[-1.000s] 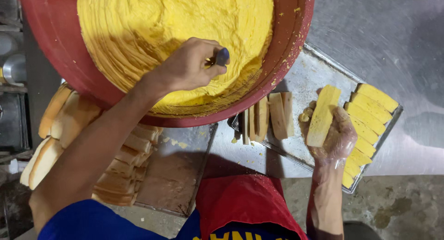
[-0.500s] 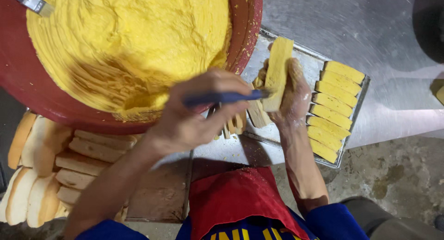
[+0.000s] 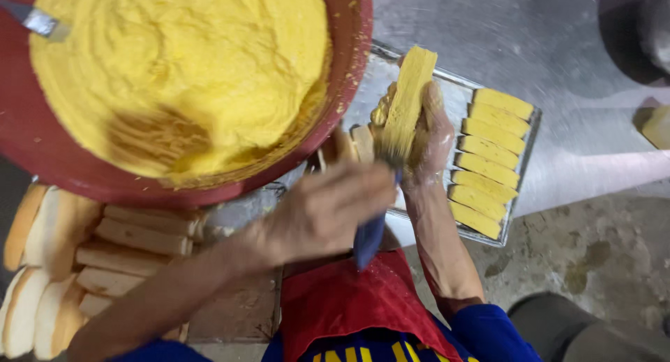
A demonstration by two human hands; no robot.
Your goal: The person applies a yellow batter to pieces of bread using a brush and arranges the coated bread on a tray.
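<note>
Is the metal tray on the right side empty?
No, the metal tray holds a row of yellow coated bread sticks lying side by side.

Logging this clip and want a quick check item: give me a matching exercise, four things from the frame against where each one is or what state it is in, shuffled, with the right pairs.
Things:
1. bread stick
2. bowl
3. tray
4. plain slices

Places or states:
A. full of yellow batter
B. stacked at lower left, uncoated
C. upright in the right hand, coated yellow
D. holds a row of coated yellow pieces

The left hand holds a blue-handled tool against the bread stick.

Pairs: 1-C, 2-A, 3-D, 4-B
</note>
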